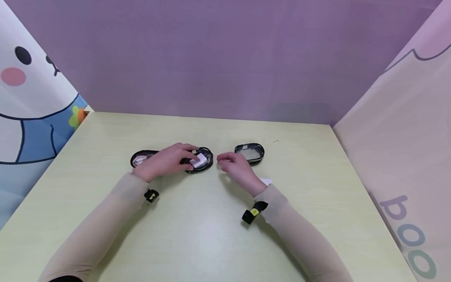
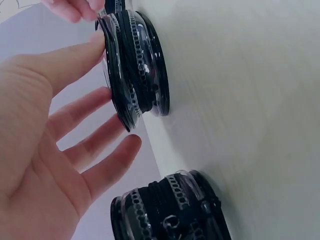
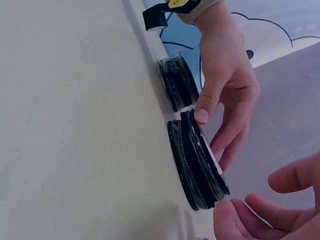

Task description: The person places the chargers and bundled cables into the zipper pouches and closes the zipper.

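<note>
From where I stood, the left hand reached palm down across the middle case, which lay on the table nearer the far edge. Its fingers were spread and nearly straight, thumb at the near rim, fingertips touching the case. The right hand hovered just beside that case's right end, fingers loosely bent, holding nothing, thumb apart from the forefinger. Both forearms came up from the near side in pale sleeves.

Under the left wrist, toward the left edge, a second black-rimmed case was partly hidden. A third case lay beyond the right hand, toward the far right corner.

Inside the middle case was a white label, its print too small to read. Yellow tags marked both wristbands. The right-hand cloth bore sideways letters: two o's and a d or p.
</note>
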Action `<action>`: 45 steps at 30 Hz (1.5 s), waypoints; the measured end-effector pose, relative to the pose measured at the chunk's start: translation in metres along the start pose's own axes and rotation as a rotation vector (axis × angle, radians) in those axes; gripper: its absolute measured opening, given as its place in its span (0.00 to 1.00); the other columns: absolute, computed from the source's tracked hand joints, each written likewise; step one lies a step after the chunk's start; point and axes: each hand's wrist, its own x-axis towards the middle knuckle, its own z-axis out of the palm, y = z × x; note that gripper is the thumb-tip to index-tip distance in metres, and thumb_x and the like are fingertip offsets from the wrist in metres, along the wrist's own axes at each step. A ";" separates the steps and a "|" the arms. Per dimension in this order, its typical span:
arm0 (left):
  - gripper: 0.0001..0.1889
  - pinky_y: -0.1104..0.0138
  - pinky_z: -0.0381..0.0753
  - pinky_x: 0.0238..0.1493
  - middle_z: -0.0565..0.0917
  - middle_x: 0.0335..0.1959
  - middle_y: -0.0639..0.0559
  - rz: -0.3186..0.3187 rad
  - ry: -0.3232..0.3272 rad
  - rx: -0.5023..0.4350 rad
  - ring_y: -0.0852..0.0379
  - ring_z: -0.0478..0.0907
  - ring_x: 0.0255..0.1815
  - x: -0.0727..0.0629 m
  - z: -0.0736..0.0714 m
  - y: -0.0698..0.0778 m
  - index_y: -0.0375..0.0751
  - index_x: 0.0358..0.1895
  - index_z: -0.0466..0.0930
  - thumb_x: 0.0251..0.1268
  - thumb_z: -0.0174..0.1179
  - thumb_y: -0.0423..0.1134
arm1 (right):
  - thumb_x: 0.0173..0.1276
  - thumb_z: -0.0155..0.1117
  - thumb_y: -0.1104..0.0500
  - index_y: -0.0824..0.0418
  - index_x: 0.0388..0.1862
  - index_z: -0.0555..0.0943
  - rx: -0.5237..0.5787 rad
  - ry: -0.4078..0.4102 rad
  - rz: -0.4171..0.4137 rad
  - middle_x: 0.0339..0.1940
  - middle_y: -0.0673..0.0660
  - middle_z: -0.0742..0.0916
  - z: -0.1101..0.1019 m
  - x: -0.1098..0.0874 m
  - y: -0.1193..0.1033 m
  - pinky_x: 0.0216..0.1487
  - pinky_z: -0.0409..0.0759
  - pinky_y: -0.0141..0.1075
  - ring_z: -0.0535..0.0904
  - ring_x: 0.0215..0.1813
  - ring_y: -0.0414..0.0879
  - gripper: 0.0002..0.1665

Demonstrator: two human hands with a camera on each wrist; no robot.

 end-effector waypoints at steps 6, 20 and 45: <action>0.14 0.51 0.67 0.67 0.72 0.70 0.46 0.054 -0.012 -0.054 0.43 0.67 0.68 -0.007 0.004 0.005 0.48 0.52 0.87 0.62 0.70 0.40 | 0.72 0.60 0.62 0.68 0.60 0.78 0.046 -0.058 -0.015 0.57 0.63 0.83 -0.005 -0.015 0.008 0.56 0.80 0.39 0.81 0.56 0.55 0.20; 0.16 0.50 0.68 0.66 0.72 0.69 0.47 0.235 -0.070 -0.172 0.44 0.67 0.70 -0.031 0.013 0.030 0.48 0.51 0.86 0.61 0.68 0.30 | 0.73 0.61 0.63 0.64 0.57 0.82 -0.138 -0.147 -0.103 0.51 0.55 0.86 -0.012 -0.036 0.028 0.55 0.79 0.38 0.82 0.53 0.47 0.16; 0.20 0.55 0.70 0.66 0.73 0.70 0.55 0.245 -0.159 -0.217 0.53 0.68 0.71 -0.041 0.016 0.053 0.53 0.54 0.86 0.61 0.68 0.29 | 0.66 0.67 0.68 0.57 0.41 0.85 -0.360 -0.245 -0.210 0.36 0.54 0.88 -0.003 -0.037 0.032 0.46 0.80 0.34 0.81 0.39 0.38 0.08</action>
